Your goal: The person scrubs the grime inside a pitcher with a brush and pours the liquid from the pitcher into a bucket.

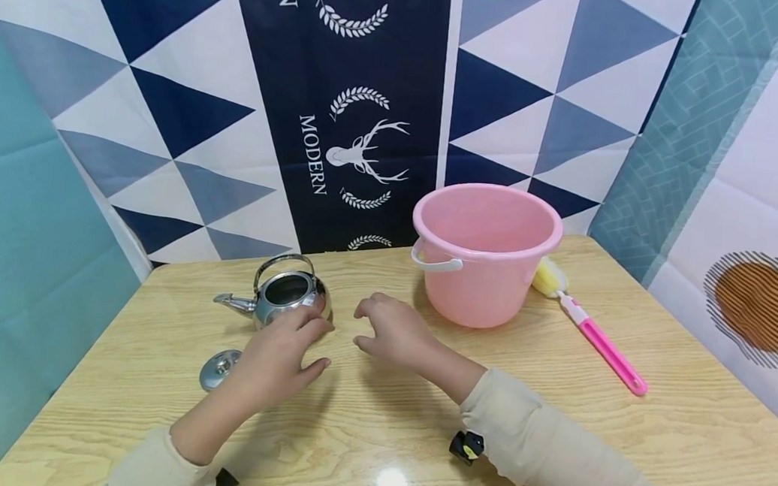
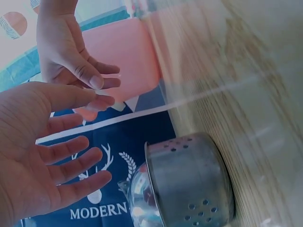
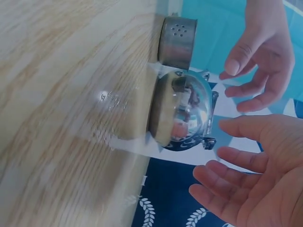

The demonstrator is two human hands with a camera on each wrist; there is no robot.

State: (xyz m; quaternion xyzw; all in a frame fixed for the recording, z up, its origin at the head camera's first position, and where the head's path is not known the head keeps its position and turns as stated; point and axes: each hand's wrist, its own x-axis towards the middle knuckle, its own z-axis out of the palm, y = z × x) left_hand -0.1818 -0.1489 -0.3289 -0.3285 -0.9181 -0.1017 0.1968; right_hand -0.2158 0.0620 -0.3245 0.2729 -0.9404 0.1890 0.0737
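A shiny steel kettle, uncovered and with its handle raised, stands at the left of the table. Beside it is a small steel strainer, partly hidden by my left arm; small holes show in its side in the left wrist view. My left hand hovers in front of the kettle, fingers spread and slightly bent, holding nothing. To its right, my right hand is raised over the table between the kettle and a pink bucket, also holding nothing. In the wrist views the palms are bare.
The bucket's white handle hangs on its left side. A yellow-headed brush with a pink handle lies to the right of the bucket. Patterned cloth hangs along the table's back edge.
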